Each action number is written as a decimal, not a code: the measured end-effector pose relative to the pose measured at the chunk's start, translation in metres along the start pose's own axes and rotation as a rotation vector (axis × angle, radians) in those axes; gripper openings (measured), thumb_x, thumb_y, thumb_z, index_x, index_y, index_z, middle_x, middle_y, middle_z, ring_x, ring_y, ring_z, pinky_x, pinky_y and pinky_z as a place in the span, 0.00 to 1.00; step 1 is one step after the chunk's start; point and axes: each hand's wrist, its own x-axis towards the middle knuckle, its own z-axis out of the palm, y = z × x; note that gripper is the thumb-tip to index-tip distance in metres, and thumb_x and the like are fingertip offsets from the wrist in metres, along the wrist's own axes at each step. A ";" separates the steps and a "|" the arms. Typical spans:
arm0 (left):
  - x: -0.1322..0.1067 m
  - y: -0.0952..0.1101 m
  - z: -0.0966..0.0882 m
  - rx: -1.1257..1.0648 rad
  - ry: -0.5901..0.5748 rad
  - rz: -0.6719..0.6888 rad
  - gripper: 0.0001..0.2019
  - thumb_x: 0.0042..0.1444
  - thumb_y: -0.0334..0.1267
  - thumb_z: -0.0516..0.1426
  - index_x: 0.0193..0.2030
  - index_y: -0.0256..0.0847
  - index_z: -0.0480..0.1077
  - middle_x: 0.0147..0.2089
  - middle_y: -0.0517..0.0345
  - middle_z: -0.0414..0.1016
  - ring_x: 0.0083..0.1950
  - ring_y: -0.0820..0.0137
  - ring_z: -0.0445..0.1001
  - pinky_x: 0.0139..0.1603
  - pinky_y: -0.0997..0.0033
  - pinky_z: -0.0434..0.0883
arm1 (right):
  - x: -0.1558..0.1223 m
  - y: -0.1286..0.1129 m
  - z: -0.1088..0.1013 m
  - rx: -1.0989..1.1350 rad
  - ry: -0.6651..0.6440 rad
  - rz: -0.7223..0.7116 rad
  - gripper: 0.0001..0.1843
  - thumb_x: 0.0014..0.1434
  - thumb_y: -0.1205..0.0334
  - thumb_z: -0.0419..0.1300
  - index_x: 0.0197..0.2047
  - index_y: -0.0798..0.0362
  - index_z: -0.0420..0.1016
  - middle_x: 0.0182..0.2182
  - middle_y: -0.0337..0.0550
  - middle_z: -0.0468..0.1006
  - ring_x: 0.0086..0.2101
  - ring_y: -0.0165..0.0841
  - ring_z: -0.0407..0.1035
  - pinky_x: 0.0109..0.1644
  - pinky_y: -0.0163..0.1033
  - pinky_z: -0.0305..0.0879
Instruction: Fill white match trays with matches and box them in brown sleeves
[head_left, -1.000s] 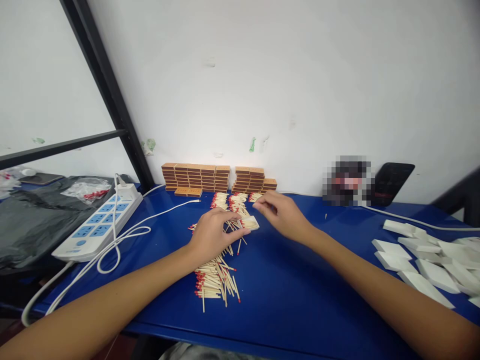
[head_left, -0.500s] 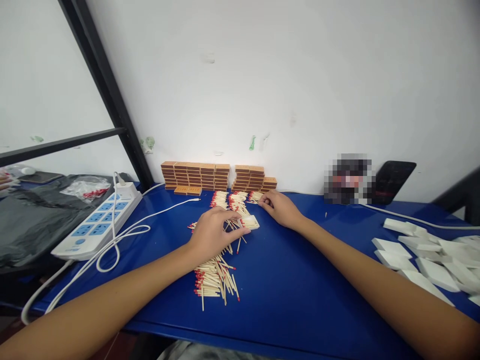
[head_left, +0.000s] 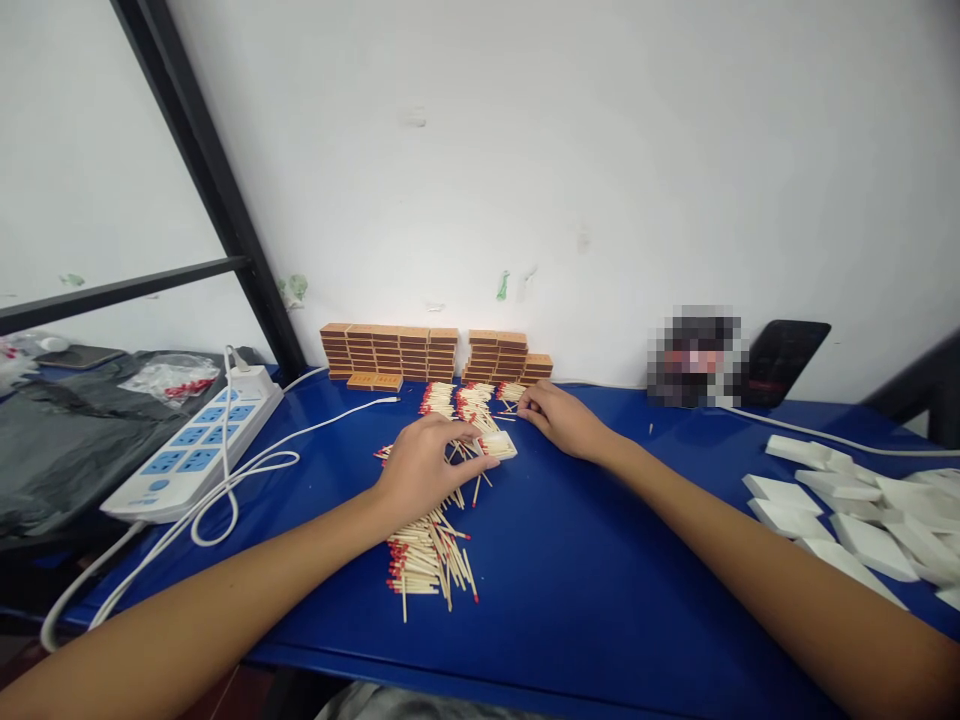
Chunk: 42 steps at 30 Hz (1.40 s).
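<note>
At the left of the blue worktop lies a white power strip, a white cable looping beside it. Matchboxes stand stacked along the wall. Loose matches spread under and around the left hand, whose thumb and fingers grip the left end of a small white tray — matches lie inside. The hands are apart: the right hand curls its fingertips beside a small match pile — whether they pinch any, I cannot tell. Farther right lie more white trays.

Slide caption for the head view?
Left hand holds a white rectangular tray of red-tipped wooden matches; right hand beside a loose pile.
</note>
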 end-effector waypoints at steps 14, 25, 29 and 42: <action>0.000 0.001 0.000 -0.005 -0.018 -0.001 0.16 0.56 0.52 0.67 0.45 0.44 0.81 0.43 0.54 0.84 0.43 0.61 0.80 0.48 0.59 0.76 | -0.003 -0.004 0.000 -0.078 -0.027 -0.001 0.07 0.69 0.64 0.54 0.41 0.54 0.72 0.40 0.49 0.75 0.38 0.37 0.70 0.43 0.40 0.64; 0.002 0.000 -0.002 0.019 0.014 -0.066 0.17 0.55 0.52 0.68 0.46 0.44 0.81 0.45 0.55 0.84 0.46 0.59 0.81 0.47 0.60 0.76 | -0.018 -0.044 -0.025 0.011 0.000 -0.124 0.05 0.70 0.65 0.50 0.41 0.51 0.66 0.41 0.47 0.72 0.39 0.37 0.68 0.43 0.41 0.64; 0.002 -0.001 -0.002 -0.006 0.005 -0.051 0.17 0.56 0.52 0.68 0.46 0.46 0.81 0.45 0.56 0.84 0.46 0.60 0.80 0.47 0.61 0.75 | -0.024 -0.065 -0.022 0.023 -0.039 -0.148 0.06 0.72 0.64 0.51 0.42 0.51 0.66 0.41 0.47 0.72 0.38 0.36 0.67 0.43 0.41 0.64; 0.000 -0.002 0.001 -0.021 -0.027 0.003 0.16 0.57 0.53 0.67 0.46 0.46 0.81 0.43 0.57 0.84 0.43 0.63 0.80 0.48 0.63 0.74 | -0.029 -0.074 -0.018 0.131 -0.082 -0.175 0.07 0.72 0.61 0.51 0.42 0.51 0.68 0.40 0.45 0.71 0.36 0.34 0.66 0.41 0.39 0.62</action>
